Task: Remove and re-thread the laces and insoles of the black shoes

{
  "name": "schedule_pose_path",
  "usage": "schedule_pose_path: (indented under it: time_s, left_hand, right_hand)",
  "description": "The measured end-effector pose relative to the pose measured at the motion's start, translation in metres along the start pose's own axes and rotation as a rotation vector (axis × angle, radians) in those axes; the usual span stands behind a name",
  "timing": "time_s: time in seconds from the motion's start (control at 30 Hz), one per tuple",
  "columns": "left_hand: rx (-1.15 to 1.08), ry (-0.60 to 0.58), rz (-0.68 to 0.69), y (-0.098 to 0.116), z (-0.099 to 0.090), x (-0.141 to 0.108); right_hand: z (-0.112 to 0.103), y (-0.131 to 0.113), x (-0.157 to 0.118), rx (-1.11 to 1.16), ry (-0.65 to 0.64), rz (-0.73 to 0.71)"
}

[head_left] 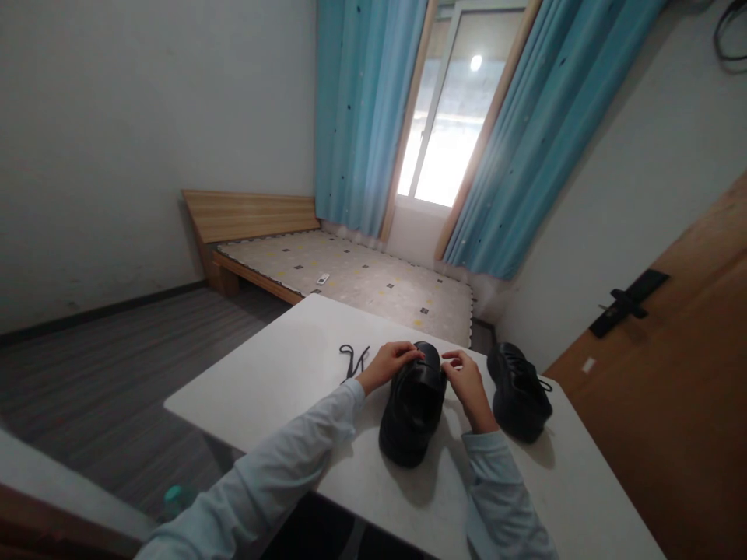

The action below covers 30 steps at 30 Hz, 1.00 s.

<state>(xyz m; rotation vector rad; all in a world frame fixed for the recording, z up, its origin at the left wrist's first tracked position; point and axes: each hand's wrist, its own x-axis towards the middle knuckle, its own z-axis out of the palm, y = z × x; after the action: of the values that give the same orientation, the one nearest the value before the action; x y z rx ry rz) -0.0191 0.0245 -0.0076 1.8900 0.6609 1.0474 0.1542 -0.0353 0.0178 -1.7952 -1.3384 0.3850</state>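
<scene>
A black shoe (pixel 411 416) without visible lacing stands on the white table, its opening towards me and its toe pointing away. My left hand (pixel 390 365) is closed at the shoe's upper left side, fingertips pinching near the eyelets. At the opposite side, my right hand (pixel 467 383) has its thumb and fingers bent together against the upper edge; what lies between them is too small to make out. Left of my left hand, a loose black shoelace (pixel 352 361) lies curled on the tabletop. A second black shoe (pixel 518 393), with its lace in, stands to the right of my right hand.
The white table (pixel 262 389) extends under both shoes. Beyond it is a low bed (pixel 373 272) with a patterned mattress and a small white remote (pixel 323 278). A wooden door (pixel 671 373) stands at the right, and blue curtains (pixel 367 117) flank the window.
</scene>
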Motion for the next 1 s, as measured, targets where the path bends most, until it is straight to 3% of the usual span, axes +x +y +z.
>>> schedule_pose_path:
  time_s: [0.13, 0.3, 0.7, 1.0]
  left_hand:
    - [0.082, -0.047, 0.028, 0.005, 0.001, -0.001]
    - [0.225, -0.115, 0.081, 0.006, 0.001, 0.004]
    - [0.823, -0.318, 0.115, 0.031, 0.001, 0.037]
    - [1.075, -0.384, 0.321, 0.044, 0.014, 0.044]
  right_hand:
    - [-0.011, 0.005, 0.003, 0.222, -0.156, 0.113]
    - [-0.021, 0.008, 0.005, 0.372, -0.216, 0.195]
    - [-0.025, 0.012, 0.008, 0.462, -0.224, 0.299]
    - [-0.019, 0.015, 0.01, 0.444, -0.24, 0.348]
